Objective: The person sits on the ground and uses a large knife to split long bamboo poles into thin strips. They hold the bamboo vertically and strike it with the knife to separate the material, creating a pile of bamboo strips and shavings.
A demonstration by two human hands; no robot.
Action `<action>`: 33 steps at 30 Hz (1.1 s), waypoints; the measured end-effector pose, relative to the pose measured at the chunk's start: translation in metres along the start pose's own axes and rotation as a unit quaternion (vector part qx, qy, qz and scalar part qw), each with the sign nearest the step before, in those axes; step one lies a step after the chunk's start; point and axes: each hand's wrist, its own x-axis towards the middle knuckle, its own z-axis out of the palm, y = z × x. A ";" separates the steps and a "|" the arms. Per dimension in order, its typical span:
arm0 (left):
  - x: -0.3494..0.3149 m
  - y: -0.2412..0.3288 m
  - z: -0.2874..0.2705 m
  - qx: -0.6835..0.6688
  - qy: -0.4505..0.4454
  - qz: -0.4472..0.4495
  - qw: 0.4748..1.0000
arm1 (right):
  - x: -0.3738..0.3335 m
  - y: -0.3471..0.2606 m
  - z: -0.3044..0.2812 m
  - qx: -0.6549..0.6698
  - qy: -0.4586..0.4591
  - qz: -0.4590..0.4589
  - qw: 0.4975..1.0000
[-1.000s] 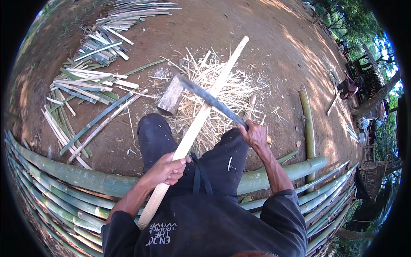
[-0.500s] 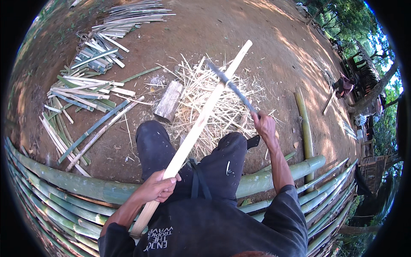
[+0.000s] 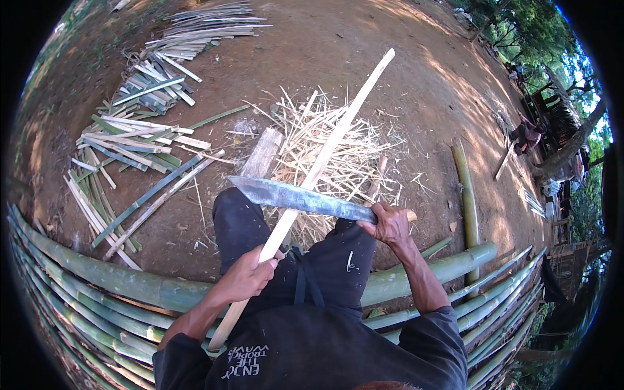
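A long pale bamboo strip [image 3: 338,136] slants from beside my left side up to the far right, over a heap of shavings. My left hand [image 3: 250,276] is closed round its near part, close to my lap. In my right hand [image 3: 390,224] is the wooden handle of a machete [image 3: 292,197], the fingers wrapped round it. The broad grey blade lies across the strip, over my knees, its tip pointing left. Whether the edge touches the strip, I cannot tell.
Thin shavings [image 3: 312,130] cover the ground ahead, next to a wooden block [image 3: 262,153]. Piles of split bamboo strips [image 3: 130,140] lie at the left. Thick green bamboo poles [image 3: 130,276] run beneath me and behind. Another pole [image 3: 465,195] lies at the right. A person [image 3: 525,133] is far right.
The machete has come down along the strip toward me, its blade turning from steeply slanted to nearly level. The strip's far end has shifted slightly up and right; my left hand still grips it.
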 end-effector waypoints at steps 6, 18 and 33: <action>-0.001 -0.008 -0.004 -0.044 -0.022 -0.017 0.999 | 0.025 0.021 0.012 -0.017 -0.032 0.142 0.989; -0.011 -0.017 -0.007 -0.066 -0.012 -0.016 0.998 | 0.018 0.015 0.018 -0.006 -0.003 0.021 1.000; -0.024 -0.014 -0.008 -0.067 -0.027 -0.040 0.997 | 0.053 0.071 0.014 -0.052 0.032 0.260 0.964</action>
